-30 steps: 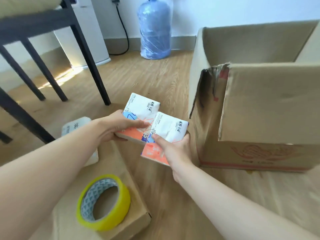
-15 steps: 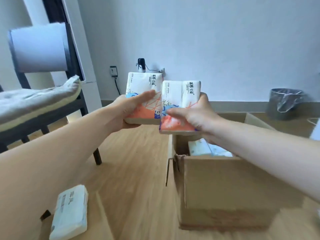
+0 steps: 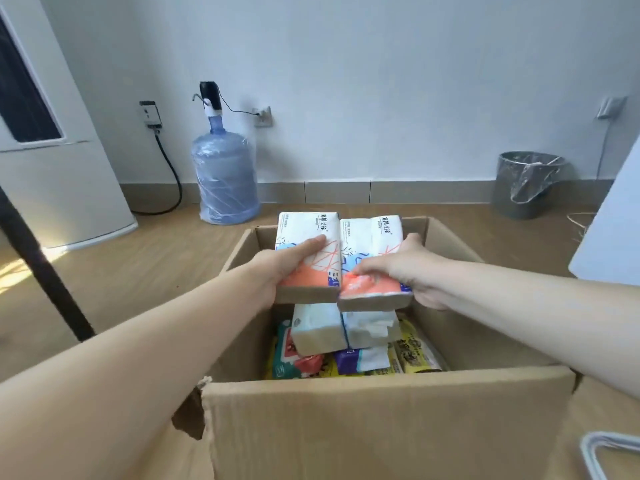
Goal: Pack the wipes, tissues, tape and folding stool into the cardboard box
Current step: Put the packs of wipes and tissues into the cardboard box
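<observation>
Two white-and-orange tissue packs hover side by side above the open cardboard box (image 3: 381, 420). My left hand (image 3: 277, 268) grips the left tissue pack (image 3: 308, 233); my right hand (image 3: 412, 268) grips the right tissue pack (image 3: 370, 237). Inside the box lie two white tissue packs (image 3: 318, 330) on top of colourful wipe packs (image 3: 294, 362) and a yellow pack (image 3: 415, 351). The tape and folding stool are out of sight.
A blue water bottle (image 3: 225, 181) with a pump stands by the far wall, a grey bin (image 3: 523, 185) at the right. A black furniture leg (image 3: 41, 268) slants at the left beside a white appliance (image 3: 59, 174). A pale frame (image 3: 609, 455) pokes in at the bottom right.
Both hands lifted the two tissue packs from the floor, carried them rightward and now hold them lower, directly over the box opening. The view has shifted, so the box's contents show.
</observation>
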